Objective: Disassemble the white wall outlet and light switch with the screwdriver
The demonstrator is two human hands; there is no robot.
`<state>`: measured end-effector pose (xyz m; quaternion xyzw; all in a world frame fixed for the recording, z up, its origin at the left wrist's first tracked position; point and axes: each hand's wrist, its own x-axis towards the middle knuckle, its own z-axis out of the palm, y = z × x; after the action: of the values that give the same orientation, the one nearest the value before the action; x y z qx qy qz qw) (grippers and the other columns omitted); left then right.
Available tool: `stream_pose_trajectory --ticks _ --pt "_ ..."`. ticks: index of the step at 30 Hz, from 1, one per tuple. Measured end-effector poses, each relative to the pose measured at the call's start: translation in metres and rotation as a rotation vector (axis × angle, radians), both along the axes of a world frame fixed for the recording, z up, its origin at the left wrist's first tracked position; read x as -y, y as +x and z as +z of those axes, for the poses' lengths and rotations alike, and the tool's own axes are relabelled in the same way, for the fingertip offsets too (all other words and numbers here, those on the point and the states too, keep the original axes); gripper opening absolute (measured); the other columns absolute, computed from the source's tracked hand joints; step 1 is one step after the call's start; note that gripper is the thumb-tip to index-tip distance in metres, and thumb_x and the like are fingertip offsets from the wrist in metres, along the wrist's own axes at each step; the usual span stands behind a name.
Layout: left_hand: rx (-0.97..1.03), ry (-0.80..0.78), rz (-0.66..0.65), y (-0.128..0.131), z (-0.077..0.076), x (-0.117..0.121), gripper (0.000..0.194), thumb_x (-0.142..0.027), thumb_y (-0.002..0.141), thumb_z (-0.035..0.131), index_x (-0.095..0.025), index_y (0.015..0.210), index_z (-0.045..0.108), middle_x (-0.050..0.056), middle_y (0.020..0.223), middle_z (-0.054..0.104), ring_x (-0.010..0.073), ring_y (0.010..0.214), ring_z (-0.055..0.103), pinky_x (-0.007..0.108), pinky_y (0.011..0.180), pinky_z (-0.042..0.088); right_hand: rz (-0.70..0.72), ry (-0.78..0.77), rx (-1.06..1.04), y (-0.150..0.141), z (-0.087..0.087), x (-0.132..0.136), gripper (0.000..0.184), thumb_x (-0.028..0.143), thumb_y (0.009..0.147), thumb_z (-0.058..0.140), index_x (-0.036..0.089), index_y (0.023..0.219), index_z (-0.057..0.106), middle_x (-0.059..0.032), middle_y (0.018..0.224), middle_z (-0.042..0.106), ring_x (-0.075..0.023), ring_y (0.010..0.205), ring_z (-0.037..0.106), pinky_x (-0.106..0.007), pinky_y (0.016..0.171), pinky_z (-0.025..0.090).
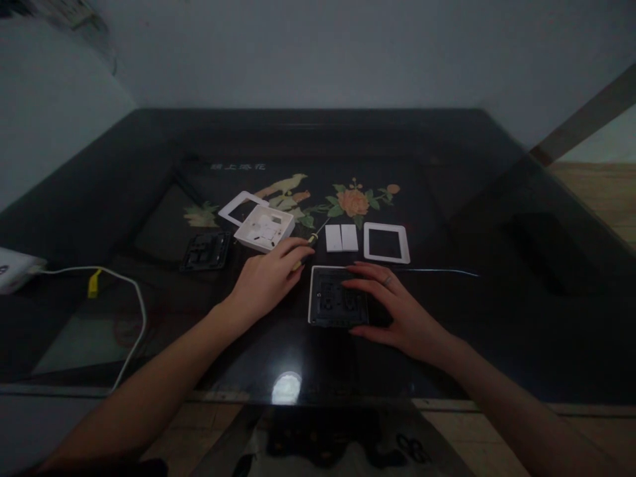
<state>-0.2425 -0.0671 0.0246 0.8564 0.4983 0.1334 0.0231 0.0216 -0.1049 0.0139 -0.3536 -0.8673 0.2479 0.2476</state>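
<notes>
My left hand (273, 268) is closed around the handle of a small screwdriver (313, 237), whose thin shaft points up and to the right. With fingers and thumb, my right hand (392, 301) grips the right side of a black wall switch module (332, 301), which has a white edge along its left and top. Two white switch rockers (342, 238) lie side by side behind the module. To their right is a white square frame (386, 243). A white mounting box (265, 227) sits just beyond my left hand, touching or overlapping another white frame (242, 207).
A second black switch module (205, 252) lies at the left. A thin wire (440, 270) stretches right from behind my right hand. On the far left, a white cable (134, 285) with a yellow tag (93, 283) runs from a white device (17, 268). The dark glossy table (497, 218) meets a wall.
</notes>
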Motion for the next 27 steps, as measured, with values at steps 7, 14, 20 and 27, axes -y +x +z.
stream_pose_trajectory --ticks 7,14,20,27 --pt "-0.059 -0.168 -0.035 -0.004 0.0 -0.003 0.042 -0.013 0.089 0.057 -0.026 0.129 0.055 0.005 0.15 0.047 0.0271 0.116 0.065 0.043 0.083 0.063 0.012 -0.014 0.025 -0.001 -0.001 -0.002 0.066 0.043 0.077 0.076 0.025 0.132 0.047 -0.014 0.144 0.045 -0.0328 0.138 0.036 -0.059 0.11 0.038" --pt "-0.058 -0.16 -0.095 -0.007 -0.002 -0.003 0.042 -0.015 0.089 0.056 -0.024 0.13 0.054 0.009 0.15 0.047 0.0268 0.116 0.065 0.04 0.083 0.062 -0.033 -0.04 0.089 -0.009 0.003 -0.002 0.067 0.033 0.072 0.079 0.022 0.131 0.049 -0.016 0.137 0.047 -0.034 0.13 0.043 -0.058 0.106 0.044" --pt "-0.068 -0.13 -0.07 -0.008 0.008 0.0 0.044 -0.022 0.091 0.057 -0.026 0.135 0.052 0.009 0.151 0.046 0.0254 0.104 0.071 0.039 0.078 0.063 -0.001 0.203 0.225 -0.008 0.005 0.0 0.059 0.037 0.079 0.072 0.018 0.132 0.055 -0.0195 0.137 0.053 -0.0362 0.128 0.049 -0.059 0.1 0.049" --pt "0.199 -0.2 -0.303 -0.004 0.033 0.015 0.043 -0.038 0.091 0.062 -0.02 0.129 0.057 0.011 0.133 0.061 0.0233 0.119 0.062 0.039 0.1 0.052 0.056 0.53 0.301 -0.006 0.011 -0.001 0.052 0.05 0.089 0.059 0.009 0.12 0.066 -0.0243 0.125 0.066 -0.0347 0.117 0.064 -0.05 0.093 0.057"
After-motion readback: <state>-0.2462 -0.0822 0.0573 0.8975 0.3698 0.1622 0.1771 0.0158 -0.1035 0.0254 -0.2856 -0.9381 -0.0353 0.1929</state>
